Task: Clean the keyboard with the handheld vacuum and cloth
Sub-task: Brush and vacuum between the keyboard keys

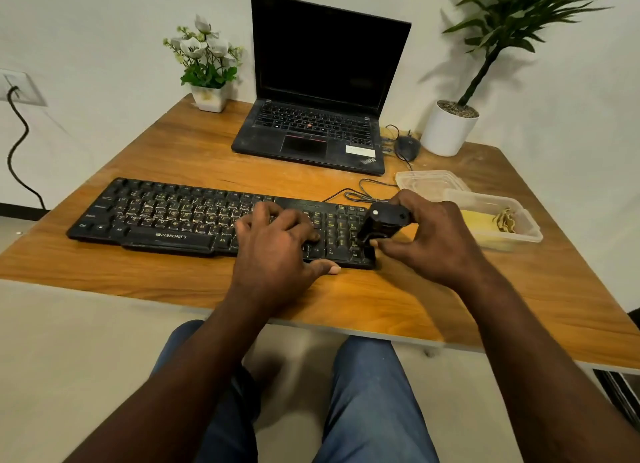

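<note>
Two hands, one keyboard, one vacuum, two containers in view. Left hand (277, 241) lies flat, fingers spread and gripping nothing, pressing on the right-centre keys of the long black plastic keyboard (156, 216); its thumb rests on the keyboard's near edge. Right hand (429, 234), just right of the left, is clenched around the small black handheld vacuum (382, 222), whose lower end touches the number pad at the keyboard's right end. A bare strip of wooden desk (173, 279) runs between both hands and the near desk edge. Right of the right hand: two clear plastic containers (495, 220), touching. Beyond the hands: an open black laptop (318, 92), one black mouse (408, 147), two potted plants (207, 64).
</note>
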